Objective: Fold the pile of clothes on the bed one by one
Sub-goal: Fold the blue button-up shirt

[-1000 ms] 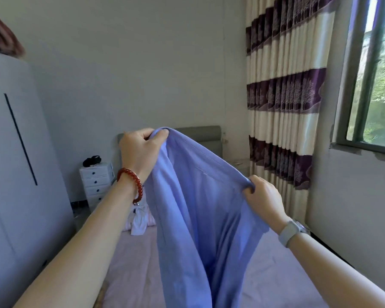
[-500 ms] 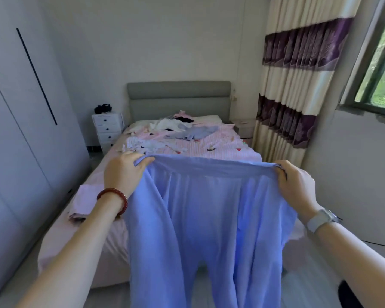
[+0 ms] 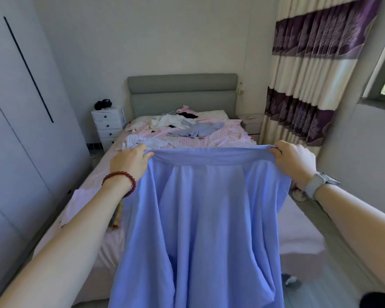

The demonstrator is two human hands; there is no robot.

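Observation:
A pair of light blue trousers (image 3: 205, 218) hangs in front of me, its waistband stretched wide over the foot of the bed (image 3: 302, 241). My left hand (image 3: 129, 163), with a red bead bracelet at the wrist, grips the waistband's left end. Gripping the right end is my right hand (image 3: 295, 161), a watch on its wrist. The legs drop out of view at the bottom. A pile of loose clothes (image 3: 182, 127) in white, pink, black and grey-blue lies on the pink striped bedding near the grey headboard.
A white wardrobe (image 3: 20, 141) runs along the left wall. A small white drawer chest (image 3: 109, 125) stands left of the headboard, a low bedside table (image 3: 251, 123) on its right. Striped curtains (image 3: 309, 81) and a window are on the right. A pink cloth (image 3: 80, 203) lies at the bed's left edge.
My hands have come down from head height and moved apart, pulling the waistband out flat and wide. My view has tipped down, bringing the bed and the clothes pile into sight.

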